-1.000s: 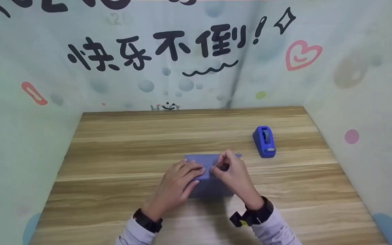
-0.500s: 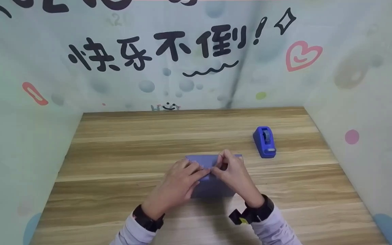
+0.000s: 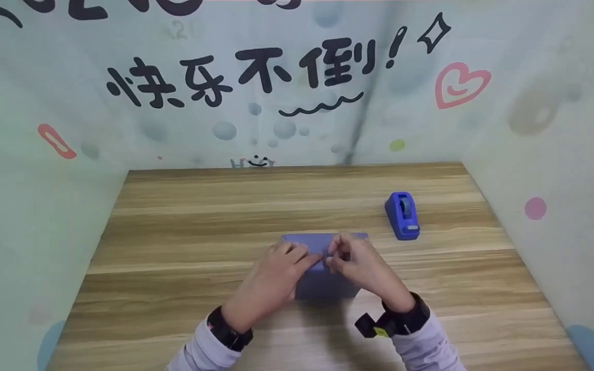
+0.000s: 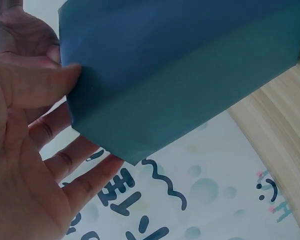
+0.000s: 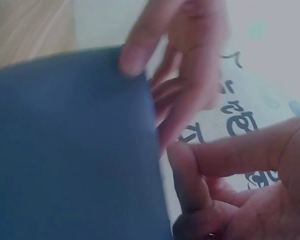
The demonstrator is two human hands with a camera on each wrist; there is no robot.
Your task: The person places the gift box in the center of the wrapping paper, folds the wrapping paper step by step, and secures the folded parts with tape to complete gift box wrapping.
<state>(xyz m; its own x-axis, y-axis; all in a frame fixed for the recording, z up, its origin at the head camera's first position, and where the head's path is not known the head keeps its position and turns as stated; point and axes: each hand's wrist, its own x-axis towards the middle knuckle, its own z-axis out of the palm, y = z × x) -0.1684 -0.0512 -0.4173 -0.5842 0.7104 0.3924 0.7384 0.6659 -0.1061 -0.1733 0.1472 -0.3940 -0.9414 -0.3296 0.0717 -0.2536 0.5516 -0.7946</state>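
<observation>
In the head view a blue box [image 3: 323,286], its top lighter than its front, stands between both hands on the wooden table. My left hand [image 3: 271,275] holds its left part; the left wrist view shows the thumb on one face and the fingers past the edge. The left index fingertip points to the middle of the top. My right hand [image 3: 361,265] is at the box's right part, with thumb and index fingertips drawn together close over the top edge. I cannot tell whether something thin is between them.
A blue tape dispenser [image 3: 402,216] stands on the table [image 3: 199,206] behind and right of the box. Printed cloth walls [image 3: 256,134] enclose the table at the back and both sides. Each wrist wears a black strap with a camera.
My left index finger has stretched rightward across the box top towards the right fingertips. My right hand has shifted slightly right and down. The box and dispenser have stayed put.
</observation>
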